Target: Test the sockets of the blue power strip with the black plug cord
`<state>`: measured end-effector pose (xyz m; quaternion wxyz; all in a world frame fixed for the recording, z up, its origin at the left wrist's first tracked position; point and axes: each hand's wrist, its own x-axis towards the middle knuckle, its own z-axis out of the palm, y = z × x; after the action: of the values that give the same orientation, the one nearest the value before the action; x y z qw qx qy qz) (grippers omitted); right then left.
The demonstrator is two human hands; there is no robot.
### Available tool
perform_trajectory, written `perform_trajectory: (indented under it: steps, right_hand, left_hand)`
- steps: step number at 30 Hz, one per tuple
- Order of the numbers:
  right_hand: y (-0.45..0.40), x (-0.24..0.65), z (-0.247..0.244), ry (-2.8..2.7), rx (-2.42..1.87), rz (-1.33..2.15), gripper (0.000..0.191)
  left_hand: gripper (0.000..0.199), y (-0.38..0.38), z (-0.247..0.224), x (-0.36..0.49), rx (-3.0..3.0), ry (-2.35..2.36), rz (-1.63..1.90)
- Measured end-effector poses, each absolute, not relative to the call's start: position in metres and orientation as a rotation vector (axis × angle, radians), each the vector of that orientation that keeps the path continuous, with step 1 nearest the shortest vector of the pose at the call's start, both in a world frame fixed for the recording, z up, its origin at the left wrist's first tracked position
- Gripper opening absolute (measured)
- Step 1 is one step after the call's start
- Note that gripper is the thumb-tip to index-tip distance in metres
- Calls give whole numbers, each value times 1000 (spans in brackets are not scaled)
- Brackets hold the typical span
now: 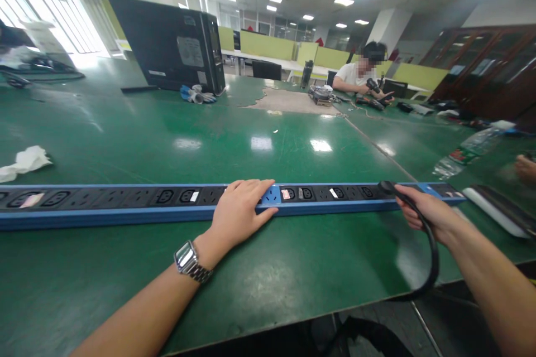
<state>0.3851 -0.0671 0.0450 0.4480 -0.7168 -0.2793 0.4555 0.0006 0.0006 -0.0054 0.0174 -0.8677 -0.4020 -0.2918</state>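
near table edge [301, 317], left grip [238, 206] clasping power strip [146, 216], right grip [427, 213] holding plug [387, 187], broad green tabletop [226, 134] beyond

On the left wrist [205, 250], just behind the left hand [240, 206], a watch [186, 257] is worn. Its rectangular case is rounded at the corners and rimmed in silvery metal, and its glossy face is crossed by pale reflections (what is shown on it cannot be made out). The band [201, 274] is made up of metal links, shaded from silver to dark grey. Both forearms [146, 304] and the right hand [429, 213] are seen bare.
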Motion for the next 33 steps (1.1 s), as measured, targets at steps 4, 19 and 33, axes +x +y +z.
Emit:
perform_trajectory:
  steps: [4,19,33]
  right_hand:
    - [-64,392,46,-664,-1827,1068,41]
    - [-66,389,28,-674,-1845,993,44]
    - [-78,205,65,-1625,-1415,1281,32]
  left_hand:
    - [51,1,-5,0,-2691,-1243,-906]
    - [49,0,-5,0,-2719,-1243,-893]
    - [42,-15,10,-3,-2590,-878,-1015]
